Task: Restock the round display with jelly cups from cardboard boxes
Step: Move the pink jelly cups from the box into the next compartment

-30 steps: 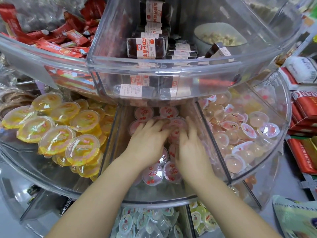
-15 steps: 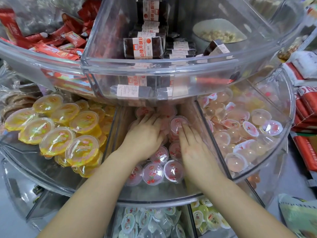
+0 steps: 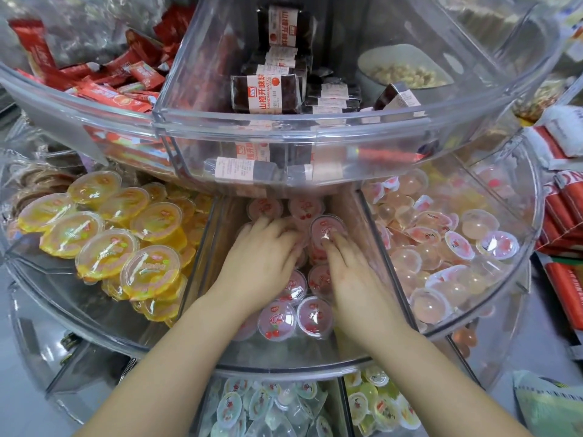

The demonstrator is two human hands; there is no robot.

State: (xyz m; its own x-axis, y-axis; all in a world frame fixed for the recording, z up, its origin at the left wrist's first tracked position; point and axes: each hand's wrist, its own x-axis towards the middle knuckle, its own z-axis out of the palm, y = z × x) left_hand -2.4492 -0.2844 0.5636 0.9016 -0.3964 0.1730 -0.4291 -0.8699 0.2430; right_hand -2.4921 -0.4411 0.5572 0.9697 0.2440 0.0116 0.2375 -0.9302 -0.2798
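Note:
Both my hands are inside the middle wedge of the clear round display [image 3: 284, 369], which holds pink cherry jelly cups [image 3: 277, 320]. My left hand [image 3: 262, 263] lies palm down on the cups at the back of the wedge, fingers spread over them. Beside it, my right hand [image 3: 353, 285] rests against the wedge's right divider, its fingertips on the lid of one upright pink cup [image 3: 328, 225]. Neither hand grips a cup. Two pink cups sit free at the front of the wedge. No cardboard box is in view.
Yellow jelly cups [image 3: 107, 247] fill the left wedge and pale peach cups [image 3: 441, 247] the right one. The upper tier overhangs my hands, with dark hawthorn bars [image 3: 268, 93] and red packets [image 3: 120, 93]. A lower tier holds more cups [image 3: 252, 405]. Red packages [image 3: 564, 279] line the right.
Both hands have slid a little toward the back of the wedge, pushing pink cups along. One cup now stands upright under my right fingertips.

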